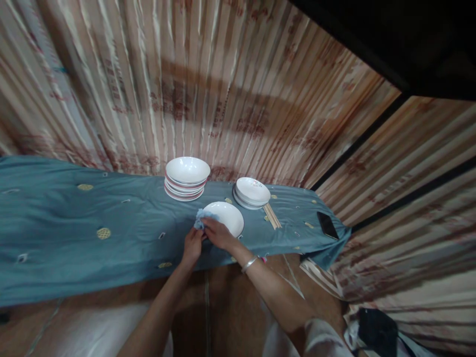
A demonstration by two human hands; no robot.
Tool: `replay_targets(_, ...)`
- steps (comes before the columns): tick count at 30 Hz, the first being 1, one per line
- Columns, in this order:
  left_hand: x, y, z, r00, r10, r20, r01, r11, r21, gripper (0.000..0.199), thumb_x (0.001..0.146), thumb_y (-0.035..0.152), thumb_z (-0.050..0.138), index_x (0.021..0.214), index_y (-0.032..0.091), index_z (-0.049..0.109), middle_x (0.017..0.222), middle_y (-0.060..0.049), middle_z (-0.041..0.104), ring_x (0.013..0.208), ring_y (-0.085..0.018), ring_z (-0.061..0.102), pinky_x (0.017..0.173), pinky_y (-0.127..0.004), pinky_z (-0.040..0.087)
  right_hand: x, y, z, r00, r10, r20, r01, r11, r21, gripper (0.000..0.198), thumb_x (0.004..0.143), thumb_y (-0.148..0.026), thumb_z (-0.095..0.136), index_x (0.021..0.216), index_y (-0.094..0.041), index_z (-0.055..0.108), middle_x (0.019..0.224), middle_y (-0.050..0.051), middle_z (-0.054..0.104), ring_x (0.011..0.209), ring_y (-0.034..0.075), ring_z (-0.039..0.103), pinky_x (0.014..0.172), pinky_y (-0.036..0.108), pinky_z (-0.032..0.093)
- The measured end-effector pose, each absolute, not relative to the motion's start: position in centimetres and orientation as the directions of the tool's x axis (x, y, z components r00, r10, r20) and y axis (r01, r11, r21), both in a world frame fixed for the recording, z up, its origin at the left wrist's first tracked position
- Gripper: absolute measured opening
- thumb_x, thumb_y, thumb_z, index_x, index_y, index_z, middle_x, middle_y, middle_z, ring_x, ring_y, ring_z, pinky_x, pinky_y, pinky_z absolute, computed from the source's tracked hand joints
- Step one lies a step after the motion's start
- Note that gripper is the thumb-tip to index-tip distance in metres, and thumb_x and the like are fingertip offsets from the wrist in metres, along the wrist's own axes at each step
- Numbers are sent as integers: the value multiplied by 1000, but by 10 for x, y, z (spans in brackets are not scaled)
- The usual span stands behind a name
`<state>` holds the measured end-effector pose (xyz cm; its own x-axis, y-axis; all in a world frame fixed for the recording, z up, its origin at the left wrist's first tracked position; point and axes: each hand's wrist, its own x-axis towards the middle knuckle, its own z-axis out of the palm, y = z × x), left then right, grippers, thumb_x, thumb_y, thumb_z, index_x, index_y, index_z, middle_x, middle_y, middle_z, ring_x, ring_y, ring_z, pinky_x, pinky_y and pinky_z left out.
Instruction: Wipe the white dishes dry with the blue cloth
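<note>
A shallow white plate (231, 218) is at the front edge of the cloth-covered table. My left hand (193, 244) is closed at its near left rim, the fingertips partly hidden by the cloth and the other hand. Reaching across the plate's near side, my right hand (219, 234) presses a crumpled light blue cloth (201, 216) against the left part of the rim. A silver bangle circles the right wrist. Behind the plate stand a stack of white bowls with red bands (188, 171) and, to its right, a shorter stack of white dishes (253, 191) with a floral print.
Light wooden chopsticks (272, 216) lie beside the shorter stack. A black phone (327, 225) rests near the right end of the table. The green-blue tablecloth (130, 213) has wrinkles. Patterned curtains (223, 89) hang close behind, and a dark frame bar (360, 141) slants at the right.
</note>
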<state>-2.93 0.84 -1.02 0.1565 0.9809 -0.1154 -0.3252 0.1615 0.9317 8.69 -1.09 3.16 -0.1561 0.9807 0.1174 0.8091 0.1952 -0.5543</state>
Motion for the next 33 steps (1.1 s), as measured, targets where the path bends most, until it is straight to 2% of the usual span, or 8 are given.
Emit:
replay_targets(2, -30, 9, -7, 135, 981, -138, -295, 173, 940, 39, 68, 40, 59, 97, 15, 67, 106, -10, 71, 100, -27, 65, 84, -41, 54, 87, -21, 37, -168, 980, 110, 807, 201, -555, 44, 90, -12, 43, 131, -16, 55, 138, 9, 56, 130, 19, 49, 112, 37, 38)
replay_targets(5, -33, 9, -4, 98, 994, -58, -158, 73, 985, 36, 73, 40, 58, 99, 18, 68, 112, -9, 70, 112, -26, 60, 96, -41, 47, 88, -38, 45, -182, 977, 111, 816, 213, -537, 40, 89, -11, 46, 126, -17, 60, 133, 9, 60, 126, 19, 53, 110, 35, 40)
replay_targets(8, -34, 9, -4, 108, 994, -4, -77, 12, 997, 39, 73, 39, 59, 104, 17, 68, 109, -9, 72, 109, -26, 62, 100, -41, 44, 91, -58, 52, -181, 976, 118, 846, 216, -487, 37, 88, -9, 47, 119, -18, 64, 128, 8, 64, 122, 19, 56, 106, 36, 43)
replay_targets(13, -32, 11, -10, 187, 980, 65, -74, -52, 996, 51, 68, 30, 58, 116, 16, 62, 110, -8, 71, 103, -25, 64, 97, -41, 46, 102, -87, 60, -161, 975, 152, 900, 208, -382, 33, 89, -8, 45, 111, -16, 68, 120, 10, 67, 114, 20, 60, 101, 33, 47)
replay_targets(19, -32, 13, -13, 161, 983, 84, -29, -81, 996, 53, 65, 24, 58, 117, 16, 61, 113, -10, 69, 105, -26, 63, 99, -42, 45, 125, -104, 52, -193, 952, 239, 928, 256, -271, 37, 92, -12, 39, 120, -15, 64, 126, 12, 63, 124, 22, 53, 108, 38, 42)
replay_targets(22, -32, 13, -12, 149, 986, 77, -16, -75, 997, 51, 65, 24, 58, 115, 17, 62, 111, -9, 70, 104, -26, 64, 98, -43, 46, 138, -108, 46, -156, 957, 246, 932, 225, -283, 39, 91, -12, 40, 122, -14, 63, 133, 14, 59, 130, 23, 48, 110, 41, 39)
replay_targets(26, -32, 13, -12, 154, 985, 81, -18, -79, 997, 51, 65, 27, 60, 115, 16, 62, 111, -10, 70, 105, -27, 63, 98, -44, 45, 153, -107, 38, -26, 968, 248, 928, 116, -355, 40, 88, -10, 41, 121, -14, 64, 139, 14, 53, 136, 24, 41, 113, 43, 36)
replay_targets(33, -32, 15, -17, 162, 982, 93, -7, -94, 996, 51, 67, 29, 60, 117, 17, 61, 111, -10, 70, 105, -27, 63, 98, -43, 46, 169, -91, 27, 204, 938, 281, 888, -57, -457, 36, 86, -9, 45, 112, -20, 68, 140, 9, 53, 133, 21, 46, 111, 37, 36)
